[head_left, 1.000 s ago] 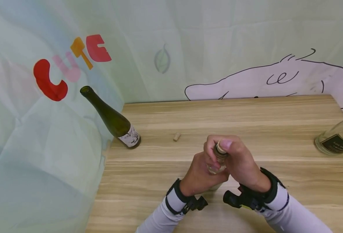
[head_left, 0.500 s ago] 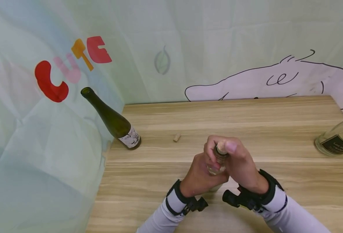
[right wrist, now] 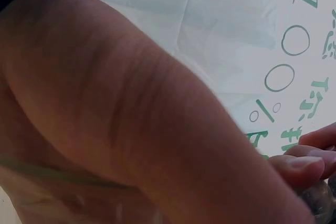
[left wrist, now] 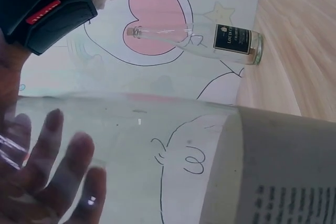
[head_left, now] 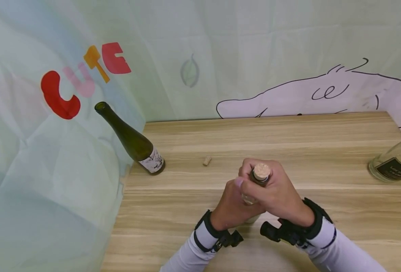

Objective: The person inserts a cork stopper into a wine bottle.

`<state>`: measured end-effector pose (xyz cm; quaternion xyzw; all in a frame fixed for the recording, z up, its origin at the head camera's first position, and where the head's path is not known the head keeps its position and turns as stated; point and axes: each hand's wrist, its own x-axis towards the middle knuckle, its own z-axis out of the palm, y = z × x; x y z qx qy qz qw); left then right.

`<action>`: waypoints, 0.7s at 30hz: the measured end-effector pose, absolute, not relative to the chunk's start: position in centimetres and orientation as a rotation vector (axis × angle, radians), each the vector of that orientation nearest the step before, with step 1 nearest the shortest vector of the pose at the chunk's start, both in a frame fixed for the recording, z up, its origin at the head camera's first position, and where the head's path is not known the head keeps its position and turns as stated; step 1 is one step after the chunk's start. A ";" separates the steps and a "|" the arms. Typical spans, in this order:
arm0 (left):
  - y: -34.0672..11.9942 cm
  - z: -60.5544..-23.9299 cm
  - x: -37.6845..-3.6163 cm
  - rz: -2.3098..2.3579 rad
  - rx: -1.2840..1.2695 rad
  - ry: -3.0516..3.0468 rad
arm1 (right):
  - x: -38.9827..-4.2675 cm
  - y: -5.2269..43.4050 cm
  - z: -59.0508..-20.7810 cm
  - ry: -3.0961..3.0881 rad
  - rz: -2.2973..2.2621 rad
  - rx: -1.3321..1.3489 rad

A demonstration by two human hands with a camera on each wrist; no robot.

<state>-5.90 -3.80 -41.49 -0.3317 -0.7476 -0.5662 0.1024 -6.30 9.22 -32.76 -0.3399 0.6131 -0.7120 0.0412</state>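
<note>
Head view shows your two hands together at the near middle of the wooden bench point(head_left: 288, 136), both around one clear glass bottle point(head_left: 251, 198) that stands upright there. Your left hand point(head_left: 232, 204) wraps the body of this bottle, with the fingers curled around the glass. Your right hand point(head_left: 275, 190) grips the neck, its fingers closed around it just under the mouth. A cork point(head_left: 262, 171) sits in the mouth of the bottle, and its round top is uncovered between your fingers.

From the left wrist view, you see the fingers point(left wrist: 63, 150) of the left hand through the clear wall of the bottle, pressed on the glass, and a pale paper label point(left wrist: 283, 177) on the bottle body. I cannot tell if there is any liquid inside. The right wrist view is almost filled by the hand itself and shows only one fingertip point(right wrist: 296, 166) at the edge.

A dark green wine bottle point(head_left: 132, 141) stands at the far left corner of the bench, with its mouth open. A second cork point(head_left: 206, 160) lies on the bench between this green bottle and your hands, apart from both. Another clear bottle with a dark label point(head_left: 395, 158) is at the right edge; its mouth is stopped.
</note>
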 end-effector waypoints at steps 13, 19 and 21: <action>-4.0 -41.2 -6.2 -1.620 -1.101 -1.989 | -6.1 10.0 -31.6 1.979 -2.147 -1.032; -4.1 -41.0 -6.2 -1.704 -1.094 -1.974 | -6.7 13.1 -30.0 1.871 -2.272 -1.115; -4.2 -40.8 -6.1 -1.694 -1.083 -1.986 | -7.0 14.4 -29.8 1.829 -2.350 -1.097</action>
